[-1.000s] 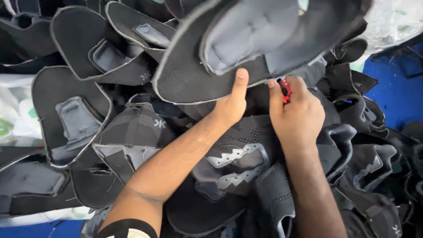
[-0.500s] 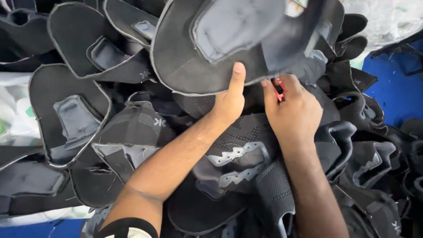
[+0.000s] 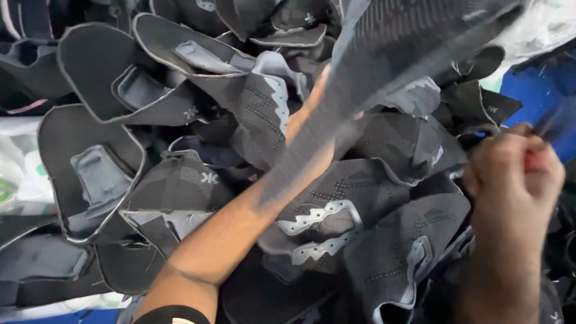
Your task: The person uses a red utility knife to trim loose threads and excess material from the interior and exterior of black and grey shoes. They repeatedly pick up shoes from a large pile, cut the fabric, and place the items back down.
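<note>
My left hand reaches up the middle of the pile and grips a black knit shoe upper. That piece is blurred with motion, slants across the hand and hides most of the fingers. At the right edge, apart from the held piece, my right hand is a closed fist around a small red tool; only a sliver of it shows. Under both arms lies a heap of black and grey shoe uppers, some face up with pale zigzag trim, others showing grey inner padding.
The heap fills nearly the whole view. A blue surface shows at the right behind the pile. White plastic bags lie at the left edge and the top right corner.
The held upper has flipped from its grey inner side to its knit outer side and swung down across my left hand. My right hand has pulled away to the right with the red tool.
</note>
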